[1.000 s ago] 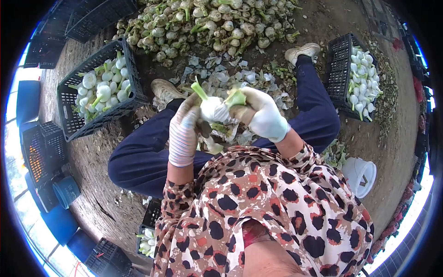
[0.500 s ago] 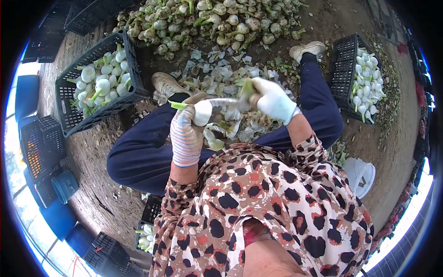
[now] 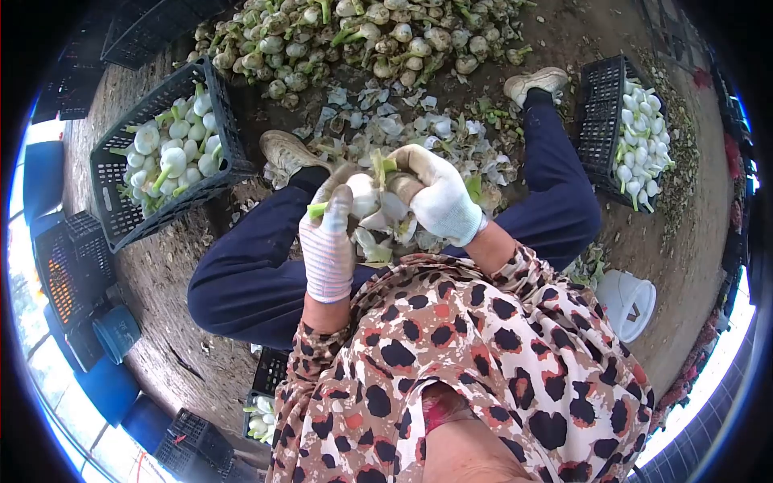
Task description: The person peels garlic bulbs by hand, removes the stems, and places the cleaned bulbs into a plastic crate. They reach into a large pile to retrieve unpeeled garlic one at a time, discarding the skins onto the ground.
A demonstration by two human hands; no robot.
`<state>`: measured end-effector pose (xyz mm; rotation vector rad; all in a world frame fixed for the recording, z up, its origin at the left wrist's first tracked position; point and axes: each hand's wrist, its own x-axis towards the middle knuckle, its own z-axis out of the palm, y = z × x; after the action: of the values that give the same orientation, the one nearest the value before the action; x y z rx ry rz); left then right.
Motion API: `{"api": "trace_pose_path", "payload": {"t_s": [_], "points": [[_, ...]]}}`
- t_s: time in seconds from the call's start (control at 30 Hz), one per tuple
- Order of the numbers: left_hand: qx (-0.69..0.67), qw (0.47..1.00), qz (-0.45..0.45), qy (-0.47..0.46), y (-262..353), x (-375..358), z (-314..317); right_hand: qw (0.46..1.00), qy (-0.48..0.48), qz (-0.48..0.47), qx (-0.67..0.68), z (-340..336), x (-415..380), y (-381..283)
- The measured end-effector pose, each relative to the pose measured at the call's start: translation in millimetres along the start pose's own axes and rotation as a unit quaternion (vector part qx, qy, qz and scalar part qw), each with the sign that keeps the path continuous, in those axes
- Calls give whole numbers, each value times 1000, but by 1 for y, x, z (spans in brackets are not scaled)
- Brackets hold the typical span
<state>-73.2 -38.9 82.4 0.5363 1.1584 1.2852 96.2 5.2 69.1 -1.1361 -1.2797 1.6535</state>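
Note:
My left hand, in a striped work glove with dirty fingertips, is closed around a white bulb like an onion or fresh garlic. Its short green stem pokes out on the left, past my thumb. My right hand, gloved in white, is closed at the bulb's right side on pale, papery outer skin. A greenish-yellow shred stands up between both hands. My right fingertips are partly hidden. Below lies a heap of peeled skins between my legs.
A large pile of unpeeled, soil-stained bulbs lies ahead. Black crates of clean white bulbs stand at left and right. A white bucket is by my right hip. Blue tubs and more crates line the far left.
My right hand has moved left and down to the bulb, from holding a greenish piece away from it. My left hand has kept the bulb, turning slightly. The view has shifted a little.

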Motion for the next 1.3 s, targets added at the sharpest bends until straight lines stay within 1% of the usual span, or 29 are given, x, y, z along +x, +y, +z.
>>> {"api": "trace_pose_path", "payload": {"t_s": [0.07, 0.13, 0.17, 0.2, 0.23, 0.27, 0.3, 0.33, 0.4, 0.43, 0.53, 0.6, 0.63, 0.67, 0.7, 0.73, 0.8, 0.83, 0.87, 0.93, 1.0, 1.03, 1.07, 1.1, 1.13, 1.17, 1.2, 1.27, 1.3], "points": [[-97, 994, -39, 5, -2, 3, -4, 997, 33, -67, -34, -9, 12, 13], [-145, 989, -24, 1, -4, 10, -9, 974, 158, 86, -136, -35, 27, 13], [-160, 987, -22, 21, -6, 13, -11, 909, 189, -28, -371, -56, 33, 40], [-175, 984, -18, 42, -8, 17, -14, 777, 206, -141, -578, -74, 34, 71], [-176, 984, -27, 27, -9, 19, -17, 768, 167, -130, -604, -81, 30, 77], [-176, 983, -32, 30, -11, 20, -19, 769, 164, -125, -605, -74, 25, 61], [-165, 985, -35, 40, -14, 22, -18, 892, 84, -51, -442, -68, 19, 43], [-153, 986, -38, 50, -17, 24, -18, 967, 3, 25, -254, -57, 14, 21], [-165, 984, -51, 47, -19, 27, -13, 973, -90, -36, -210, -28, 6, -5], [-145, 986, -56, 66, -20, 28, -9, 927, -66, -194, -314, -16, 10, 7], [-135, 985, -68, 82, -25, 33, -16, 941, -29, -123, -314, 4, 18, 24], [-199, 977, -74, 30, -20, 35, -25, 995, 23, -6, -95, -4, 30, 35], [-299, 951, -81, 4, -14, 33, -25, 986, 88, 102, -97, -12, 40, 32], [-299, 951, -83, 9, -15, 33, -28, 965, 76, 138, -211, -30, 50, 49], [-279, 958, -63, 8, -17, 35, -31, 931, 25, 109, -346, -45, 50, 66], [-260, 965, -40, 5, -18, 41, -33, 877, -25, 75, -475, -54, 53, 76], [-246, 968, -41, -6, -23, 45, -34, 901, -40, -46, -429, -41, 43, 45], [-210, 976, -52, 12, -27, 47, -33, 955, -82, -41, -282, -41, 42, 59], [-173, 982, -62, 30, -28, 50, -30, 950, -146, 3, -275, -29, 43, 25], [-111, 987, -100, 52, -29, 51, -23, 937, -174, -47, -298, -9, 39, 26], [-126, 989, -70, 42, -27, 60, -36, 901, -170, -30, -398, -9, 49, 38], [-329, 942, -55, 48, -12, 66, -43, 884, -143, -36, -443, -17, 63, 38], [-455, 882, -53, 109, 12, 76, -54, 845, -133, 45, -516, -26, 85, 38], [-543, 837, 23, 62, 42, 89, -58, 851, -61, 58, -519, -39, 103, 43], [-437, 888, 127, 62, 58, 93, -77, 826, -53, 121, -548, -55, 129, 41], [-417, 892, 165, 55, 71, 93, -86, 830, 27, 135, -540, -76, 148, 50], [-377, 900, 173, 132, 78, 98, -96, 802, 65, 121, -582, -95, 164, 56], [-395, 909, 132, 22, 67, 102, -109, 787, 92, 183, -581, -131, 211, 82], [-390, 915, 105, 7, 52, 106, -112, 808, 112, 173, -553, -143, 232, 99]]}}
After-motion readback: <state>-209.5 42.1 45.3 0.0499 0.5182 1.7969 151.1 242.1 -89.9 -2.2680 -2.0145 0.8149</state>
